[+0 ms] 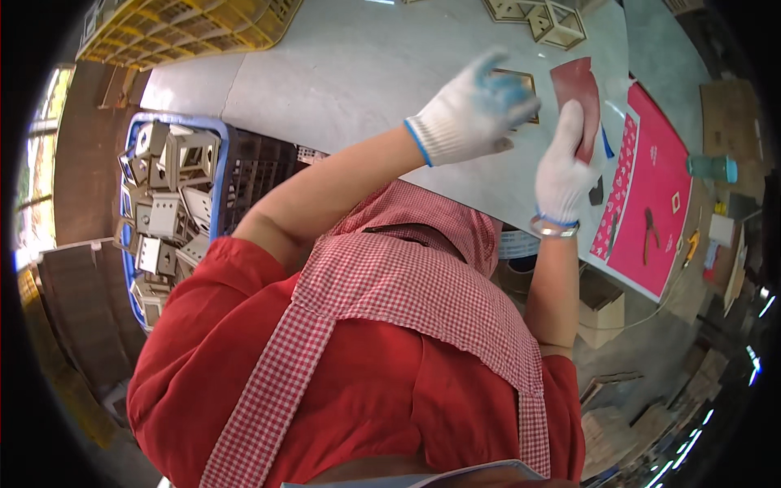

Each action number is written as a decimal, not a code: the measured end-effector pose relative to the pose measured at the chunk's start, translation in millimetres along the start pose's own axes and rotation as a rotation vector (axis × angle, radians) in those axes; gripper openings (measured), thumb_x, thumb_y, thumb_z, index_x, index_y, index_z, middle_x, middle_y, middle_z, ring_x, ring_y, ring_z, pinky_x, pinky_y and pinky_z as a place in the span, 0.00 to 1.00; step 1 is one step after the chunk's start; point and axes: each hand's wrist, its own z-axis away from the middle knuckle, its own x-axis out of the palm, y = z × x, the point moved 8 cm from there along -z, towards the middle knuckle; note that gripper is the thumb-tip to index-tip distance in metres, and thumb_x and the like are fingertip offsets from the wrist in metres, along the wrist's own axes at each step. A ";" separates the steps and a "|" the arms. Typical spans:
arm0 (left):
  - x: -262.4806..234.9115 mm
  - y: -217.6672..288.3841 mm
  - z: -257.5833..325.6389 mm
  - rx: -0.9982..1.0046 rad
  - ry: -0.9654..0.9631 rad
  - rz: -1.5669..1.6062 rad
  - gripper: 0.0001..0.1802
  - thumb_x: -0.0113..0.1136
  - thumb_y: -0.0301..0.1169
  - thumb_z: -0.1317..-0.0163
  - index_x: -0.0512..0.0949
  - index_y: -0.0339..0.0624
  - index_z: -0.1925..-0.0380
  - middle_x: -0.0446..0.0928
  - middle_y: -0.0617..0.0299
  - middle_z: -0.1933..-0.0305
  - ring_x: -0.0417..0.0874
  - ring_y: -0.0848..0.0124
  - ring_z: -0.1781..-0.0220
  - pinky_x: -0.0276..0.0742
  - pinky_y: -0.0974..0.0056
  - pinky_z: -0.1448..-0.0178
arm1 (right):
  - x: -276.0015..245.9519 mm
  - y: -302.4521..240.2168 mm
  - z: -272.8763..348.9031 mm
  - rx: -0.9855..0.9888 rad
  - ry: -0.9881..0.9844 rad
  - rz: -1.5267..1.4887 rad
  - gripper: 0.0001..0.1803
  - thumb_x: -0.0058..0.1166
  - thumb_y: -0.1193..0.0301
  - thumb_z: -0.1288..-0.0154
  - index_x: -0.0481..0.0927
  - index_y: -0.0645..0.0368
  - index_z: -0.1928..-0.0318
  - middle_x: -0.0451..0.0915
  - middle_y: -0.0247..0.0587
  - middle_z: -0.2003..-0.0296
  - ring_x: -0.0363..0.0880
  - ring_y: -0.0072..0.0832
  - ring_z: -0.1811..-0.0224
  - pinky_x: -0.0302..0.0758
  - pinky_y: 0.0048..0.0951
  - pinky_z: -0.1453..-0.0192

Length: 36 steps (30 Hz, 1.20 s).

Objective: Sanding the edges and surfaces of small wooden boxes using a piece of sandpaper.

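Observation:
My left hand (480,110), in a white knit glove with a blue-coated palm, is over the table, its fingers spread and smeared by motion. Just beyond those fingers lies a small wooden frame piece (533,85) with dark edges, partly hidden by the glove. No firm hold on it shows. My right hand (565,167), gloved too, is closed on a curved reddish-brown sheet that looks like sandpaper (576,81), which stands up past the fingertips. Beside this hand a blue strip (608,142) and a small dark piece (596,192) rest on the table.
Several wooden box frames (557,24) sit at the table's far edge. A yellow crate (187,32) stands far left; a blue crate (224,130) full of wooden boxes is at my left. Pliers (649,236) lie on a pink sheet (663,179) at right, near a greenish jar (712,168).

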 end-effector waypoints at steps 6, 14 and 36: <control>51.6 -50.3 48.6 -0.208 -0.818 -0.088 0.19 0.67 0.42 0.42 0.85 0.45 0.53 0.85 0.54 0.48 0.77 0.56 0.37 0.60 0.48 0.19 | 41.5 2.0 -57.0 -0.091 -0.215 0.027 0.22 0.53 0.57 0.21 0.85 0.66 0.49 0.89 0.45 0.58 0.83 0.33 0.58 0.77 0.29 0.50; 35.4 -79.0 103.5 -0.349 -0.404 0.309 0.19 0.59 0.46 0.30 0.85 0.45 0.53 0.87 0.54 0.53 0.79 0.56 0.40 0.62 0.46 0.21 | 162.9 -7.7 -52.0 -0.352 -0.830 0.275 0.22 0.54 0.59 0.22 0.85 0.70 0.52 0.89 0.43 0.61 0.83 0.28 0.62 0.78 0.26 0.53; 61.3 -79.9 112.3 -0.128 -0.398 0.023 0.09 0.60 0.34 0.40 0.81 0.44 0.63 0.86 0.57 0.55 0.83 0.57 0.48 0.60 0.46 0.20 | 150.0 -66.3 37.7 -0.656 -0.442 0.484 0.23 0.56 0.71 0.28 0.78 0.58 0.34 0.81 0.48 0.38 0.81 0.45 0.38 0.77 0.41 0.35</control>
